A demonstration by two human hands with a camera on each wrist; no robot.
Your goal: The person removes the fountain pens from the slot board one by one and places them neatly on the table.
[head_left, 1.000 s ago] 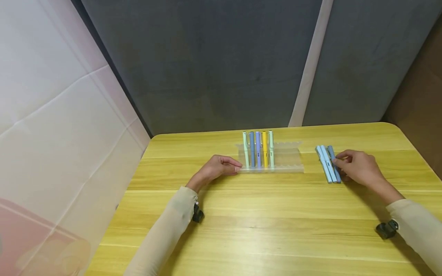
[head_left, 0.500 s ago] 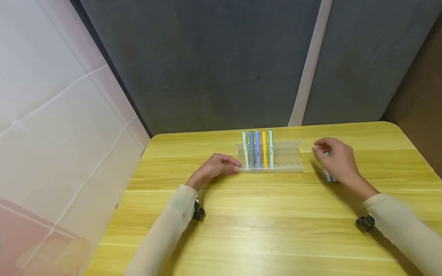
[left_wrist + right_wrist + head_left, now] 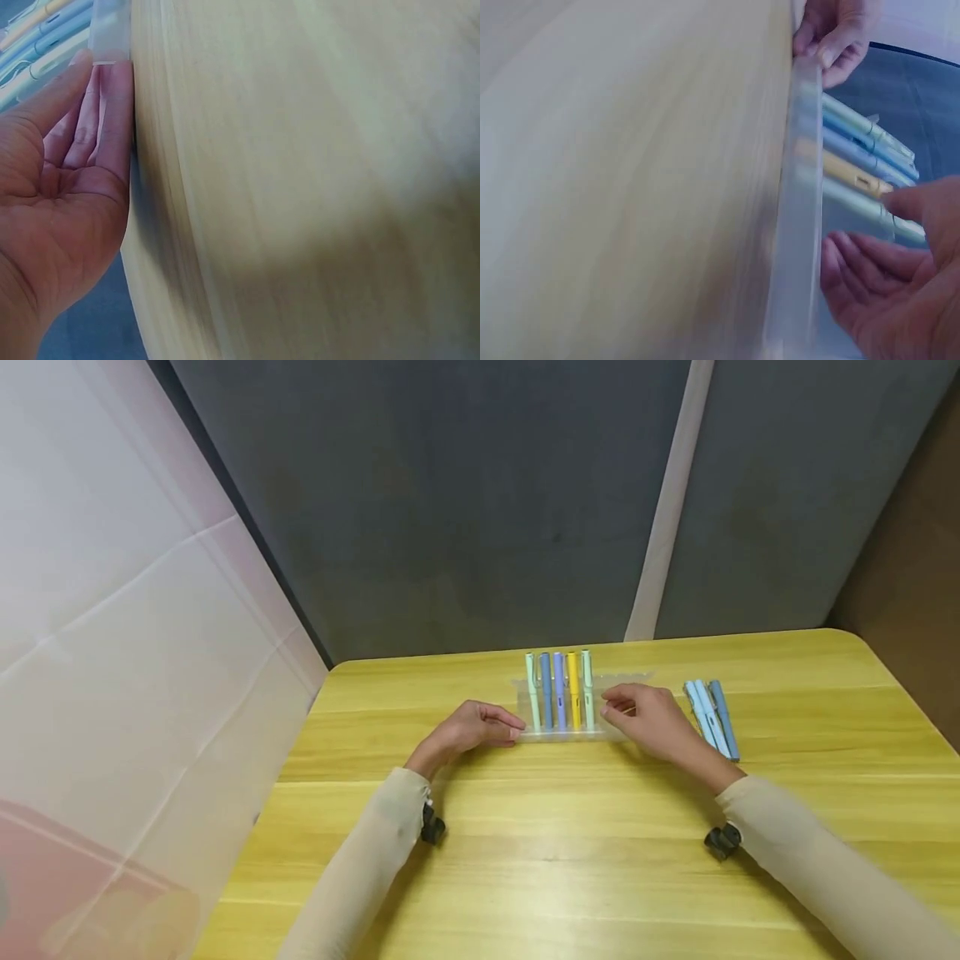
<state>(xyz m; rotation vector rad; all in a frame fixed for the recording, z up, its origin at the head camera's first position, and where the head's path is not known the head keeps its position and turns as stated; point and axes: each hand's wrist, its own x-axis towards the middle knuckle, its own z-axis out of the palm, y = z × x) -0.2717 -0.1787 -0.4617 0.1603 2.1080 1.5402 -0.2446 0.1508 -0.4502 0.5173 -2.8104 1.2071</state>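
Observation:
A clear plastic pen rack (image 3: 555, 737) stands near the table's far side. In it, from left to right, lie a light green pen (image 3: 533, 695), a blue pen (image 3: 547, 695), a purple pen (image 3: 559, 695), a yellow pen (image 3: 574, 693) and a second light green pen (image 3: 588, 692). My left hand (image 3: 474, 725) pinches the rack's left end, thumb on top and fingers against its side. My right hand (image 3: 651, 720) is over the rack's right part, beside the second light green pen. In the right wrist view its thumb and fingers are apart, with nothing between them.
Right of the rack, two light blue pens (image 3: 707, 718) and a darker blue pen (image 3: 724, 720) lie side by side on the wooden table (image 3: 540, 877). A dark grey panel (image 3: 450, 527) rises behind the table, and a pale sheet (image 3: 150, 635) hangs at the left.
My right hand has left the loose pens and moved left to the rack. The darker blue pen now lies slightly apart at its top. My left hand keeps its place at the rack.

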